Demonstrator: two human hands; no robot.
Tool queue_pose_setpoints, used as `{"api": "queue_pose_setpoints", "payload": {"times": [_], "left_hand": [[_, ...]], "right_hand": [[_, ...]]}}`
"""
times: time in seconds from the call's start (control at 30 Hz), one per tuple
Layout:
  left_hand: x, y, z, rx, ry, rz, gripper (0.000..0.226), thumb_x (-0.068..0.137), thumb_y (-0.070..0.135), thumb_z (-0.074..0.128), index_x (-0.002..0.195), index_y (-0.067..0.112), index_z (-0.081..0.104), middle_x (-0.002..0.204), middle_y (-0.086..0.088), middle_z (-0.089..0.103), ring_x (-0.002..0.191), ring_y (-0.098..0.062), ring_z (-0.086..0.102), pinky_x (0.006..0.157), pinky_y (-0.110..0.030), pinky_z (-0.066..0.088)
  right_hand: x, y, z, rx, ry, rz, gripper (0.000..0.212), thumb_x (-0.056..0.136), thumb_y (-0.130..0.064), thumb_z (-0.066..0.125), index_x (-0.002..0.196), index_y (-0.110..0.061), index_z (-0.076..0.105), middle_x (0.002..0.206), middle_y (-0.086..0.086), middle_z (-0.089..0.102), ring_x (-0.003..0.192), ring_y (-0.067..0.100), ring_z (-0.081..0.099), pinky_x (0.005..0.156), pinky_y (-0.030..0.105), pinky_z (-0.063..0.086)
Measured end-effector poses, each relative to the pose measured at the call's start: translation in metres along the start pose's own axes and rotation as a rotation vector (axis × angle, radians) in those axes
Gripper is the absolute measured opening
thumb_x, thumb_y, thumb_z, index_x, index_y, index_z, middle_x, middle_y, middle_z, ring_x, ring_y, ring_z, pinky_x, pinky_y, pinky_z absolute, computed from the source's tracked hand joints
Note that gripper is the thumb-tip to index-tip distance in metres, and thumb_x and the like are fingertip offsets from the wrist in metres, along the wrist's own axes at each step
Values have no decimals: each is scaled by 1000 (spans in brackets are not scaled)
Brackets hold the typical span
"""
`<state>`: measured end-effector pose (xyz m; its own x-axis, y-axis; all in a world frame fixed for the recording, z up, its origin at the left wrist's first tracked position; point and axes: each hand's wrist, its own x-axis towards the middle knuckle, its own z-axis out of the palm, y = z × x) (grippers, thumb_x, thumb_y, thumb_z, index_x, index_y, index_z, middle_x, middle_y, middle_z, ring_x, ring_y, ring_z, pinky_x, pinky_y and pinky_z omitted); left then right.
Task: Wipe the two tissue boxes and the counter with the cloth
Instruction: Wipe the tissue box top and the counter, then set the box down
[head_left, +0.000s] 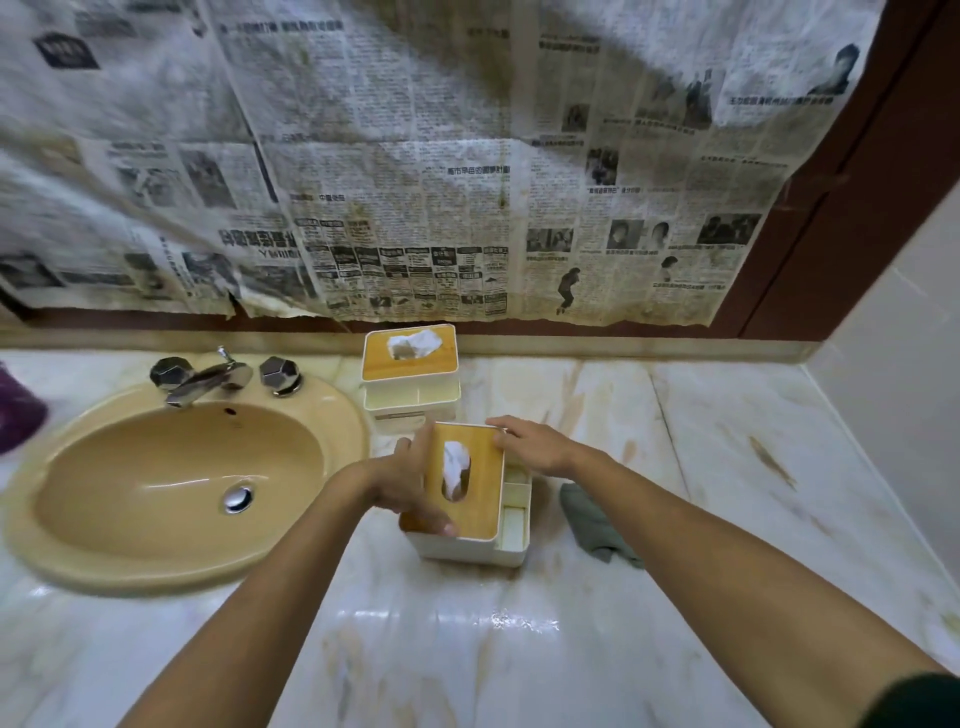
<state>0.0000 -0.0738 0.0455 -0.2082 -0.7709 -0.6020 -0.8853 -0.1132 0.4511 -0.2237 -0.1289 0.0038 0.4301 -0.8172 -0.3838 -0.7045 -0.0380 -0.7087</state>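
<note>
Worktop (519, 649): pale marble, glossy, looks wet in streaks.

Count: two tissue boxes, one cloth, one sink, one tap with two knobs, two hands in view.

Near tissue box (485, 467) sits mid-worktop, wooden lid up, with a tissue standing in the oval slot. Its side compartments face 3 o'clock. Far tissue box (410, 358) stands at 12 o'clock from it, against the back edge, the two just apart. Cloth (597, 519), grey-green and crumpled, lies on the worktop at 4 o'clock from the near box, with no hand on it. Sink (156, 545) is at 9 o'clock, with the tap (208, 379) behind it. Newspaper (415, 156) covers the wall above.

Left hand (410, 483): grip clamped on the near box's 9 o'clock side, thumb on the lid's near corner. Right hand (530, 447): grip pinching the lid's far corner at 1 o'clock.

Handling, my judgement: the box is a light, stiff plastic shell, likely to skate on the slick stone. The lid probably lifts off, so I would hold the box by its walls, not the lid. The cloth is soft and limp and can be bunched anywhere. The tissue tears easily if damp, so I would wipe around the slot.
</note>
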Motion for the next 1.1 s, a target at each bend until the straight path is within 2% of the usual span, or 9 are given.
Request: {"api": "queue_pose_setpoints", "payload": {"times": [0.07,0.17,0.3,0.43,0.57,0.67,0.87,1.0,1.1], "left_hand": [[-2,1,6,127,-1,43,161,47,50,94,148,32,-30,158,-8,10,142,-36,26,107,-47,42],[1,-2,11,103,43,124,157,54,28,96,146,36,-32,155,-6,13,135,-36,35,95,-42,53],[8,-16,12,-23,128,293,153,51,21,93,148,43,-24,148,0,29,131,-23,39,94,-31,51],[10,-35,14,-255,231,223,136,54,25,93,152,45,2,131,2,48,107,-18,59,83,-30,56],[16,-45,16,-345,279,68,68,71,17,86,131,17,56,118,-8,63,95,-19,66,71,-28,55],[18,-37,20,-628,275,0,17,90,6,62,105,4,69,109,-22,69,84,-33,73,77,-39,61],[28,-13,32,-1029,361,-74,24,94,17,59,105,-1,70,114,-17,69,92,-36,70,87,-39,58],[34,2,37,-1064,386,-43,25,95,16,57,108,-3,69,116,-14,71,107,-34,68,99,-45,52],[39,21,30,-1034,403,10,22,95,14,55,102,1,72,111,-14,72,102,-31,68,102,-46,49]], "right_hand": [[-1,2,2,22,23,8,39,103,-31,36,140,-23,45,141,2,51,129,23,47,107,37,37],[-5,2,2,42,56,26,35,103,-27,36,135,-21,49,134,3,56,121,23,51,99,35,40],[-12,9,1,99,124,109,31,97,-28,42,126,-26,56,124,2,62,112,21,56,92,33,43],[-21,20,-6,69,215,197,28,92,-33,47,108,-17,64,109,2,65,98,21,59,84,35,46],[-28,26,-13,162,141,300,29,92,-35,42,86,-11,57,90,6,59,76,19,56,67,31,45],[-29,31,-9,224,146,255,27,97,-31,38,84,-15,56,90,3,56,83,19,52,76,34,43],[-35,35,2,171,257,244,36,98,-29,36,82,-10,61,95,13,66,88,26,57,75,38,41],[-38,41,1,187,328,287,40,95,-29,34,77,-5,60,87,15,67,86,34,61,79,43,48],[-41,48,-4,260,387,299,42,90,-33,33,70,-5,58,81,16,67,81,37,65,76,50,57]]}}
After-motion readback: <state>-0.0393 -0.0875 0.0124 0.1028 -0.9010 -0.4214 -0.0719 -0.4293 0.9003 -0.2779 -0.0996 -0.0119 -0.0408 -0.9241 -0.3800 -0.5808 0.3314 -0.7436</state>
